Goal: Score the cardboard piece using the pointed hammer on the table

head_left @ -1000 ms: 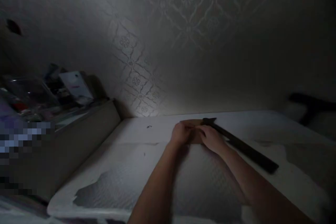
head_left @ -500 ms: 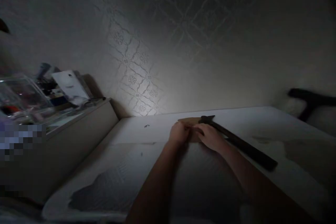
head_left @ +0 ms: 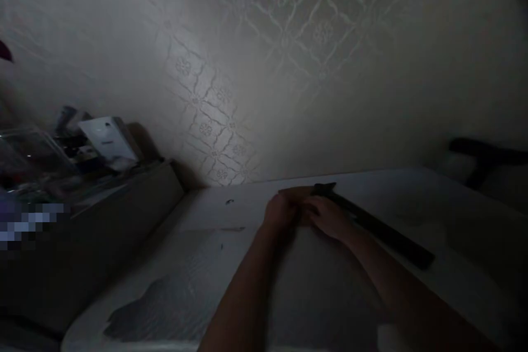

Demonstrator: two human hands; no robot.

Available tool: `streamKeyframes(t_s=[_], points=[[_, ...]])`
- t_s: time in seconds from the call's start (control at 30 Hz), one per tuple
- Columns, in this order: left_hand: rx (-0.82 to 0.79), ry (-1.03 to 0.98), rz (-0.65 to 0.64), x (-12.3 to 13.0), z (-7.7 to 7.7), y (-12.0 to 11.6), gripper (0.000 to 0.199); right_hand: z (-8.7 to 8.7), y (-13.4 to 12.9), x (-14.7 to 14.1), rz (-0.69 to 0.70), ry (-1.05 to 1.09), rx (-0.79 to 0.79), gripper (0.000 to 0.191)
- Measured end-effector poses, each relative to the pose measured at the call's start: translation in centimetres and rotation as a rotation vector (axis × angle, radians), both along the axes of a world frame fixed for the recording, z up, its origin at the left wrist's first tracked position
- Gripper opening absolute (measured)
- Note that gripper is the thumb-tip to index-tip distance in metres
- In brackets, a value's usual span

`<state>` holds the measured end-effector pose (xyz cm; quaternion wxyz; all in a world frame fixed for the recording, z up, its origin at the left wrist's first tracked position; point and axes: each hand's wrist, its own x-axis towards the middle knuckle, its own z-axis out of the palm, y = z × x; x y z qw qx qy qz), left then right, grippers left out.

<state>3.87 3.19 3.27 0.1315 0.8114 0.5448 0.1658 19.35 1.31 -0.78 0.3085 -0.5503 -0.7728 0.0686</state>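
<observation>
My left hand [head_left: 279, 212] is closed, its fingers curled at the left side of a flat brown piece [head_left: 295, 191], which looks like wood or cardboard. Over the same piece, my right hand [head_left: 329, 216] bends its fingers inward until they almost meet the left ones. Whatever the fingertips pinch is too small and dark to make out. Just right of my right hand lies a dark hammer [head_left: 390, 235]; its head sits at the far edge of the brown piece and its handle slants toward the near right.
The white table [head_left: 202, 209] has a worn grey patch [head_left: 165, 308] at the near left. A small dark bit [head_left: 230, 202] lies toward the back. On the left, a cabinet [head_left: 136, 214] holds a white box [head_left: 108, 139] and clutter. A dark armrest-like shape [head_left: 480, 153] stands at right.
The view tips slightly and the light on the table and hands dims, while the wall looks brighter. Both hands stay over the brown piece with barely any shift.
</observation>
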Motion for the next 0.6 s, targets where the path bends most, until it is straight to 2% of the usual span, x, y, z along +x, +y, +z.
streamKeyframes(t_s=[0.1, 0.33, 0.6], points=[[0.064, -0.005, -0.048, -0.12, -0.30, 0.30, 0.029, 0.00, -0.04, -0.02, -0.002, 0.003, -0.001, 0.029], [0.054, -0.015, -0.100, -0.34, -0.38, 0.49, 0.033, -0.05, -0.06, -0.02, 0.005, -0.003, 0.009, 0.029], [0.052, -0.028, -0.078, -0.37, -0.54, 0.60, 0.033, 0.15, -0.10, -0.20, -0.006, 0.002, -0.018, 0.028]])
